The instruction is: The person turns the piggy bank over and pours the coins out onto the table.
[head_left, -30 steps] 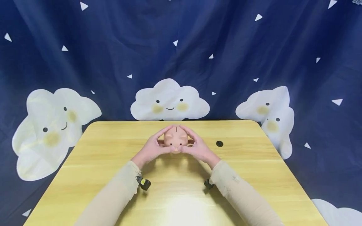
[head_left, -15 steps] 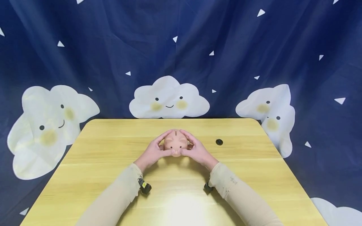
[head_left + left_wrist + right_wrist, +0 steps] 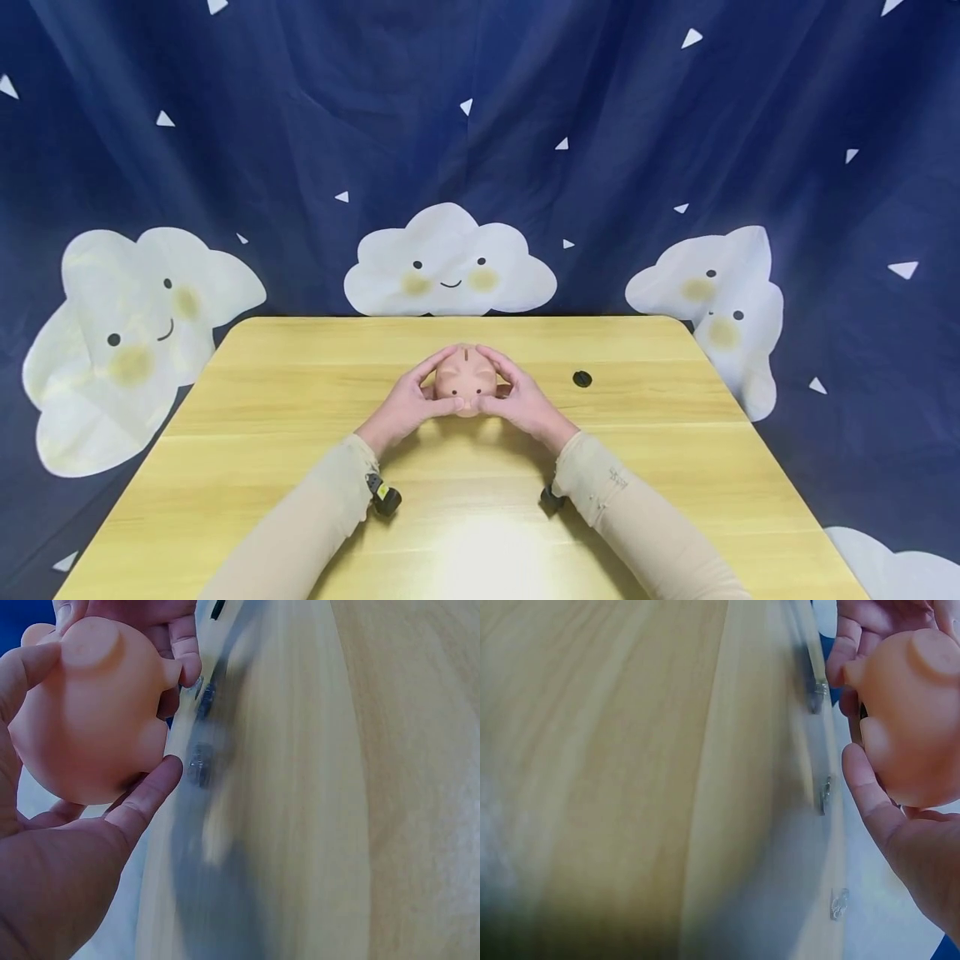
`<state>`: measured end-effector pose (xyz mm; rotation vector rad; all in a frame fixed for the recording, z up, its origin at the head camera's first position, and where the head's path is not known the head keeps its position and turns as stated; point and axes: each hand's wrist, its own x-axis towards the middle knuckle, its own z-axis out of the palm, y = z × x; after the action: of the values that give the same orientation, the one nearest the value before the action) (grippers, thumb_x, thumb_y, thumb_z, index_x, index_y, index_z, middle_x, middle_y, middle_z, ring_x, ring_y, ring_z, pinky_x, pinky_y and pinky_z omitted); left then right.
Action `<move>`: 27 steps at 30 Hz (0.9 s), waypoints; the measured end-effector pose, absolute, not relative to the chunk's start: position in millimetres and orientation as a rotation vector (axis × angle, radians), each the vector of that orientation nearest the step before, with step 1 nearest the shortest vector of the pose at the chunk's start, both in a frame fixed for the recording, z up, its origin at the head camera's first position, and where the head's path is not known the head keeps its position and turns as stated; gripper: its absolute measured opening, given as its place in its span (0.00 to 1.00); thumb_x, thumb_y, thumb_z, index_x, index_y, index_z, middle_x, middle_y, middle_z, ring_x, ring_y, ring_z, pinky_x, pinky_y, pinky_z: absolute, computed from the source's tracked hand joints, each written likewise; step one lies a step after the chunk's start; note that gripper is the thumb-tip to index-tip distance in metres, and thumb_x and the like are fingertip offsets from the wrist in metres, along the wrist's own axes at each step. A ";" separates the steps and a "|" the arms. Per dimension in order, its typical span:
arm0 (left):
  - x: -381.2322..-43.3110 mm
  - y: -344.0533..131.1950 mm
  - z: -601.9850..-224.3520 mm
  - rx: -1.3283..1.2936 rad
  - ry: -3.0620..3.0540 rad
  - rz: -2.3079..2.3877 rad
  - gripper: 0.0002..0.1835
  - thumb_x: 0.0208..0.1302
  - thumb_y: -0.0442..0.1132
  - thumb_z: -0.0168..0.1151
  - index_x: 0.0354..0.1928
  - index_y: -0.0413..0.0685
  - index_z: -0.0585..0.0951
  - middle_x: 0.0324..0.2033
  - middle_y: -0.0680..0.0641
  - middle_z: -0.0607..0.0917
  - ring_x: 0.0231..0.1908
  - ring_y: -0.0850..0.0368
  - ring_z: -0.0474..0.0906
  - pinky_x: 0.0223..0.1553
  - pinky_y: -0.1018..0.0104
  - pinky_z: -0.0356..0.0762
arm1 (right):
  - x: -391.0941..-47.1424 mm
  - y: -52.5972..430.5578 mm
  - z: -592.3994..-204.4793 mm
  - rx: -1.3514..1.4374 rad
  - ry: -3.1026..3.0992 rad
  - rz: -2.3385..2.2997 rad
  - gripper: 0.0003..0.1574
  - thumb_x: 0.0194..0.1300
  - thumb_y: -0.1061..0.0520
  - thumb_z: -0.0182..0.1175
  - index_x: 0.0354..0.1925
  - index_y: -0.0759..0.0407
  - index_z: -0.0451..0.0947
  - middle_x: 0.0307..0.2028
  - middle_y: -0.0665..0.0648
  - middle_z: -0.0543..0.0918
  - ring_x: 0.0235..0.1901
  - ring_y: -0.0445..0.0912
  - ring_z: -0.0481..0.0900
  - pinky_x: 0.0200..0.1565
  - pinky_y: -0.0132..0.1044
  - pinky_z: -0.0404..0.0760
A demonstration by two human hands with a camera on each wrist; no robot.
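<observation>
Piggy bank (image 3: 466,379): pink, with black eyes (image 3: 454,392). Table (image 3: 285,408): pale yellow, streaked with wood grain. Disc (image 3: 582,379): black. Sleeves (image 3: 300,512): beige. Wrist cameras (image 3: 387,502): black, the left one bearing a yellow patch (image 3: 383,491). Curtain (image 3: 300,125): navy blue, patterned with white triangles (image 3: 691,38) and smiling white clouds (image 3: 450,242) with yellow cheeks (image 3: 416,284).
</observation>
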<state>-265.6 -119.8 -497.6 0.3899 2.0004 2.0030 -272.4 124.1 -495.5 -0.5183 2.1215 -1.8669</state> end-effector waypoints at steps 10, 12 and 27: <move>-262.8 -119.3 -497.3 0.384 1.995 2.005 0.51 0.60 0.34 0.80 0.80 0.79 0.67 0.84 0.48 0.60 0.69 0.36 0.79 0.62 0.57 0.86 | -270.6 124.5 -495.9 -0.504 2.121 -1.860 0.55 0.64 0.61 0.73 0.81 0.30 0.62 0.77 0.57 0.70 0.59 0.59 0.85 0.55 0.42 0.89; -262.5 -119.3 -496.7 0.386 1.991 2.005 0.51 0.60 0.34 0.80 0.80 0.79 0.67 0.84 0.49 0.60 0.69 0.36 0.79 0.62 0.57 0.86 | -270.5 124.6 -495.8 -0.504 2.123 -1.858 0.55 0.64 0.61 0.73 0.81 0.30 0.62 0.77 0.58 0.70 0.59 0.59 0.85 0.55 0.41 0.89; -263.2 -119.0 -496.5 0.381 1.994 1.990 0.51 0.61 0.35 0.80 0.80 0.79 0.66 0.84 0.49 0.59 0.69 0.37 0.79 0.63 0.57 0.86 | -272.1 124.9 -497.7 -0.506 2.118 -1.858 0.55 0.65 0.61 0.73 0.81 0.31 0.62 0.77 0.59 0.69 0.59 0.58 0.85 0.55 0.42 0.89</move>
<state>-263.2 -119.0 -496.5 0.3810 1.9939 1.9904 -272.1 124.9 -497.7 -0.5064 2.1180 -1.8577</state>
